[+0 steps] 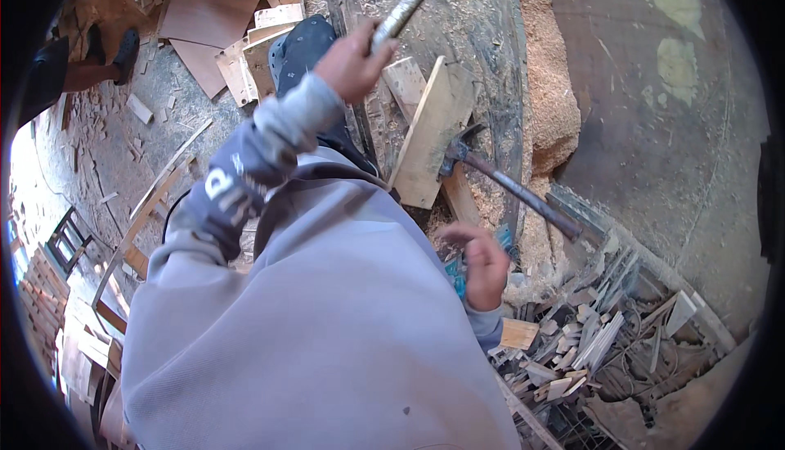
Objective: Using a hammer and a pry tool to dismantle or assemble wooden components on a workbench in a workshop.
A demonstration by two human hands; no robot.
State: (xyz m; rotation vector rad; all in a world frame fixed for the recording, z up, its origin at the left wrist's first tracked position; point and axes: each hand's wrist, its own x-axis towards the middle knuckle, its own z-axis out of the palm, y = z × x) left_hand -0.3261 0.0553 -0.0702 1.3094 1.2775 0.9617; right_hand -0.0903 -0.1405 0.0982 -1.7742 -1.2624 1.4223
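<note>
Fingers (360, 45) around metal bar (409, 0)

Woodworking workshop, sawdust heap (549, 82), plywood offcuts (208, 16) on floor, scrap wood pile (589, 344), claw hammer (499, 176)

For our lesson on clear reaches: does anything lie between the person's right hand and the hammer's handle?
Nothing visible does. The right hand is just below the hammer, whose handle lies uncovered. The wooden board touches only its head.

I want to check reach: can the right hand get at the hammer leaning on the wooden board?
Probably yes. The right hand is open just below the hammer, and nothing lies between them; the handle beside the wooden board is exposed.
</note>
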